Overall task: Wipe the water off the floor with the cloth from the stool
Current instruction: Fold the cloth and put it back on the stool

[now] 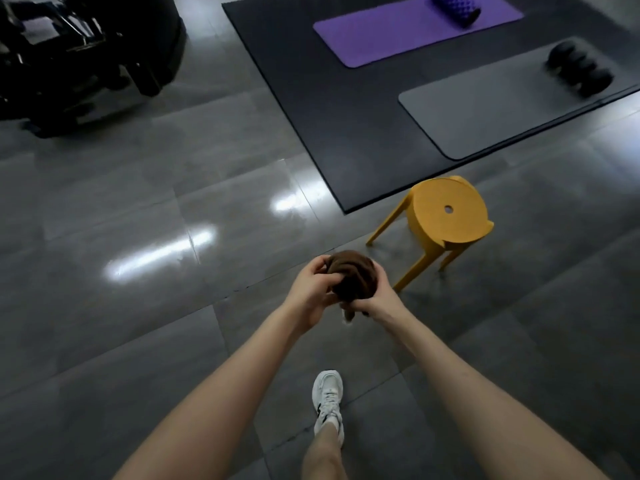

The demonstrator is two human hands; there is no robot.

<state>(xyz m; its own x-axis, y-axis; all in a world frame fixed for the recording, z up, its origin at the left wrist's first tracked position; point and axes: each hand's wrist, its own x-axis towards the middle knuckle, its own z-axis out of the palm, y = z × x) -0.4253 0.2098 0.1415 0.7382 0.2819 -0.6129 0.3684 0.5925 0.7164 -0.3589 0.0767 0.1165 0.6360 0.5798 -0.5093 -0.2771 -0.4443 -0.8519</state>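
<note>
A dark brown cloth (353, 277) is bunched into a ball between both hands, held out in front of me above the floor. My left hand (310, 289) grips its left side and my right hand (379, 299) grips its right and lower side. A small pale tag hangs below the cloth. The yellow plastic stool (446, 209) stands just to the right and beyond, its round seat bare. The grey tiled floor (156, 306) is glossy with light reflections; I cannot tell where water lies on it.
A large black mat (311, 98) lies beyond the stool, bearing a purple mat (398, 32) with a purple roller (455, 8) and a grey mat (485, 109) with a black roller (580, 69). Black gym equipment (76, 53) stands far left. My white shoe (327, 401) is below.
</note>
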